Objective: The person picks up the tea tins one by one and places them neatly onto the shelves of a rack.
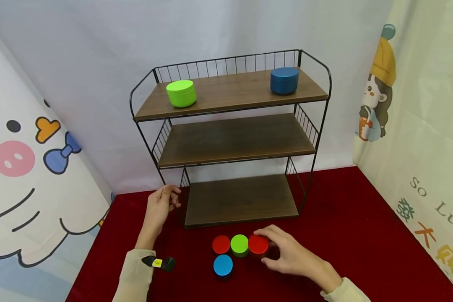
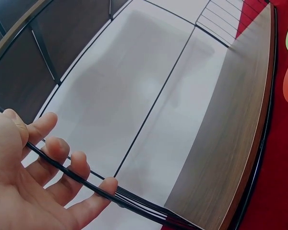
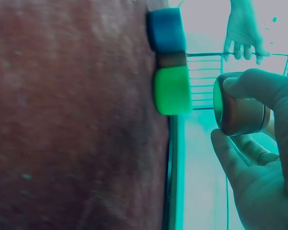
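Holding red tin clear of shelf-edge

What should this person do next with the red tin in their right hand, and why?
Probably raise the red tin toward the middle board of the rack. The right hand holds it off the table, the left hand grips the side bar, perhaps steadying things, and that board looks bare, while a green tin and blue tin sit above.
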{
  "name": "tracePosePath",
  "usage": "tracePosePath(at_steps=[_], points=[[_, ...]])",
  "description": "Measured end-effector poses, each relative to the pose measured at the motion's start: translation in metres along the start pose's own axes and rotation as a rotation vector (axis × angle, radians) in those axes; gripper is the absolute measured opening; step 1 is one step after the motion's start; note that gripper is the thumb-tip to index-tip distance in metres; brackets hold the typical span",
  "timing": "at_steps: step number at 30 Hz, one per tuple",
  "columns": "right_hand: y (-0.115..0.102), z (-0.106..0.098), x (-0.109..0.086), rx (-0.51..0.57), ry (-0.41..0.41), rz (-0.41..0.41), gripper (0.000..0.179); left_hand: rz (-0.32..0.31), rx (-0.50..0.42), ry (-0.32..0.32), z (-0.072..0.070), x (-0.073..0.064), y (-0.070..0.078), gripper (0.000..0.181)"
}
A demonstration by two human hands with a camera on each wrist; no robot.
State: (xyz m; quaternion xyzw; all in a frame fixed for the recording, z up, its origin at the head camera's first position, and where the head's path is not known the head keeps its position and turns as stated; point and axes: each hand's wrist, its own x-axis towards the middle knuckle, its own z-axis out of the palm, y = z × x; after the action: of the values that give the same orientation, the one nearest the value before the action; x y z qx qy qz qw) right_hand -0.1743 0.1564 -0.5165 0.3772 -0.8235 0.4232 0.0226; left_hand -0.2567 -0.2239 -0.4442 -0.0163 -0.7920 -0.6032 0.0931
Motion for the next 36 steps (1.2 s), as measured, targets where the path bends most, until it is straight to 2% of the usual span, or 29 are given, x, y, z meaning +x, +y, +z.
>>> tracePosePath(at_steps=[17,25,36], points=[[-0.009,-0.033,0.025,-0.031,0.223,-0.003,0.07,0.001,-0.005,-0.01,-0.001,-0.001,0.001,0.06],[-0.017,-0.051,0.038,-0.039,0.245,-0.046,0.07,-0.004,-0.01,-0.009,-0.001,0.0,0.001,0.056],[-0.034,-0.084,0.057,-0.123,0.319,-0.13,0.072,-0.011,-0.003,-0.009,-0.001,-0.001,0.002,0.057]])
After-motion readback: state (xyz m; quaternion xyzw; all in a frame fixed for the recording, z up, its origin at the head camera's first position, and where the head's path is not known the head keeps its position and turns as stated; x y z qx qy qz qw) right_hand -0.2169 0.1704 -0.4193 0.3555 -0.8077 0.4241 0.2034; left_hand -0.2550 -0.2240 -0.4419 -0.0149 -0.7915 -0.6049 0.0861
